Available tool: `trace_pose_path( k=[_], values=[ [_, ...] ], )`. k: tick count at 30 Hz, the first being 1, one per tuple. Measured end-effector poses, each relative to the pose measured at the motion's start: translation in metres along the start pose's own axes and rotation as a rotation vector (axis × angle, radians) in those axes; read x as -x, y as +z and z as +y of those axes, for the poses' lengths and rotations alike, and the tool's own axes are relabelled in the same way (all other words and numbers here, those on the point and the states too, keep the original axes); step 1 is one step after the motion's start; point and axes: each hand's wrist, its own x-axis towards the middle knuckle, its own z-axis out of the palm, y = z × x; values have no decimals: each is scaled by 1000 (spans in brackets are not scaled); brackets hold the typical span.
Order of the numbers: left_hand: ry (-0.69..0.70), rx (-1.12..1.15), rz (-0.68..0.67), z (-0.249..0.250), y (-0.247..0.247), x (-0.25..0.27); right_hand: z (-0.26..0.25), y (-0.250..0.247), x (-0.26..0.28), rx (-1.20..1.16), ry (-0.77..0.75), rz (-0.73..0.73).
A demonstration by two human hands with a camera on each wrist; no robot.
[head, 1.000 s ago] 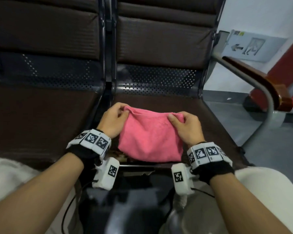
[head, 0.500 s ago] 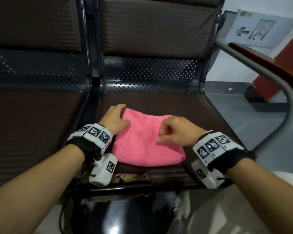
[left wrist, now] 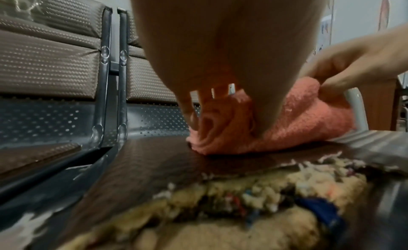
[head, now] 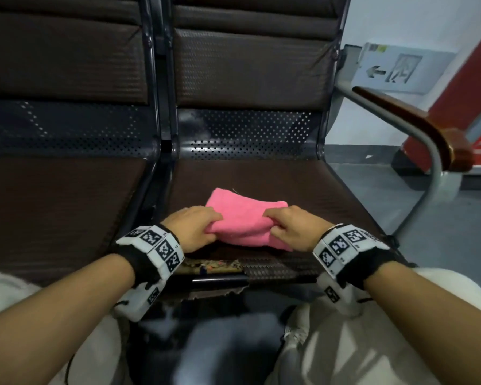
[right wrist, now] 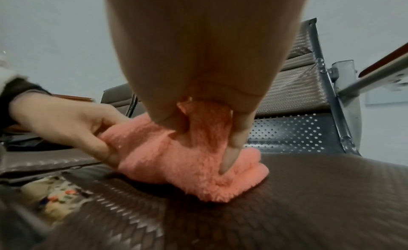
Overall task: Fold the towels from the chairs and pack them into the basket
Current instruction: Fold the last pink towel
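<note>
A pink towel lies folded on the right brown chair seat. My left hand grips its near left edge, fingers curled into the cloth. At the near right edge my right hand pinches the towel. The left wrist view shows the towel bunched under my left hand, with the other hand at its far side. In the right wrist view my right hand has thumb and fingers dug into the towel. No basket is in view.
A second brown seat lies to the left across a metal divider. A metal armrest with a wooden top stands at the right. The seat's front edge is torn, showing stuffing. My knees are below the seat.
Both hands have moved from the towel's far corners to its near edge and taken hold there. The towel looks shorter front to back than before.
</note>
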Motion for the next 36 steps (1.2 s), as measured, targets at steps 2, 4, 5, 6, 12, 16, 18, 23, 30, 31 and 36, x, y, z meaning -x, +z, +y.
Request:
trace_pose_path(
  k=[2, 4, 5, 6, 12, 16, 18, 23, 30, 31, 36],
  values=[
    [-24, 77, 4, 7, -7, 7, -3, 2, 8, -32, 11, -35],
    [-25, 133, 3, 12, -14, 11, -8, 3, 12, -42, 32, -89],
    [-23, 157, -8, 15, -17, 12, -10, 3, 13, -35, 33, -120],
    [-22, 192, -33, 15, -20, 12, -11, 2, 13, -11, 29, -150],
    [-128, 456, -187, -1, -34, -2, 4, -14, -8, -51, 94, -123],
    [-298, 704, -239, -17, -31, -19, 16, -22, -33, -273, 125, -45],
    [-283, 669, -263, -26, -29, -26, 22, -22, -47, -334, 152, 23],
    [-135, 318, -205, -47, -30, -42, 34, -15, -78, -162, 205, 37],
    [-148, 229, -207, -58, -21, -53, 49, -2, -93, -90, 457, -55],
    [-145, 223, -190, -57, -19, -54, 50, -1, -92, -81, 508, -70],
    [-140, 322, -166, -57, -16, -52, 47, 6, -86, -187, 591, -265]
  ],
)
